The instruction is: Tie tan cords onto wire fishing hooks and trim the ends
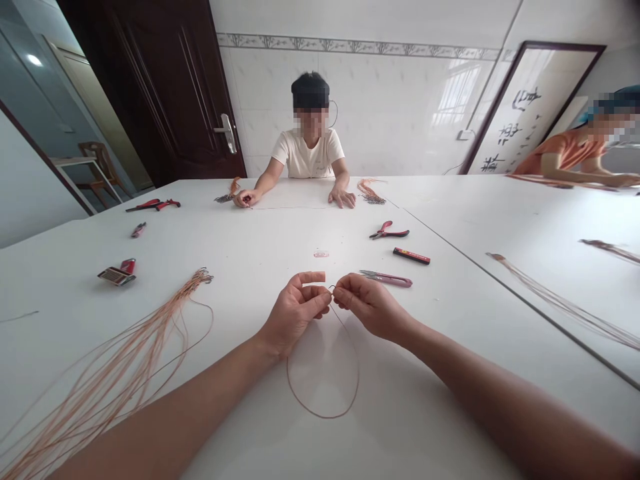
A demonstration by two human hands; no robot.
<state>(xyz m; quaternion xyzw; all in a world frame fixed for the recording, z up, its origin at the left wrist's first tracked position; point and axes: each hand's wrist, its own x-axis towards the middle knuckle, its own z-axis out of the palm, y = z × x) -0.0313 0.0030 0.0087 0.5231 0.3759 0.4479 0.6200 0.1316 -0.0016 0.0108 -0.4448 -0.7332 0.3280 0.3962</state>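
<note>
My left hand (296, 311) and my right hand (367, 305) meet over the white table (250, 240), each pinching an end of one thin brown cord (325, 407). The cord hangs down from my fingers in a loop that lies on the table toward me. A small dark clasp seems to sit where my fingertips meet; it is too small to make out. Pink thread snips (386, 277) lie just beyond my right hand.
A bundle of long tan cords (125, 367) fans out at the left. Red pliers (389, 232), a red-black lighter (411, 255), a small red box (118, 273) and more red tools (150, 205) lie around. A person (307, 143) sits opposite; another sits at the far right (580, 157).
</note>
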